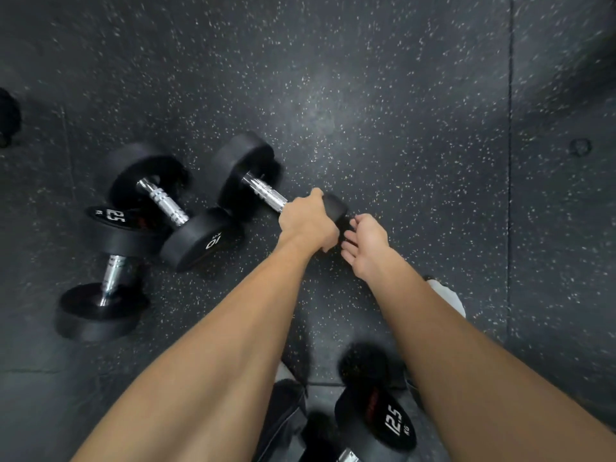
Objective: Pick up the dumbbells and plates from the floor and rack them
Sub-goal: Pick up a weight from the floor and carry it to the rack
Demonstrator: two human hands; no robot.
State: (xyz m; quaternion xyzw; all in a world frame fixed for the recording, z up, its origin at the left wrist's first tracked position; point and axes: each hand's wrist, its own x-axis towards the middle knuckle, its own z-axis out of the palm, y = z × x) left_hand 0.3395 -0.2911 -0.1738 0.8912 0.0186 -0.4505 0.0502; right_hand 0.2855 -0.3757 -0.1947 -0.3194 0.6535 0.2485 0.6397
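Observation:
My left hand (308, 225) is closed around the chrome handle of a black dumbbell (248, 165), right next to its near head. My right hand (365, 246) is beside that near head, fingers apart and curled toward it, holding nothing. To the left lies a black dumbbell marked 10 (166, 203). Its near head leans against a 12.5 dumbbell (111, 271) lying further left. Another 12.5 dumbbell (376, 425) sits at the bottom, between my forearms.
The floor is dark speckled rubber matting (416, 111) with a seam running down the right side. A black rounded object (8, 118) shows at the left edge. A white shoe (446, 295) peeks out beside my right forearm.

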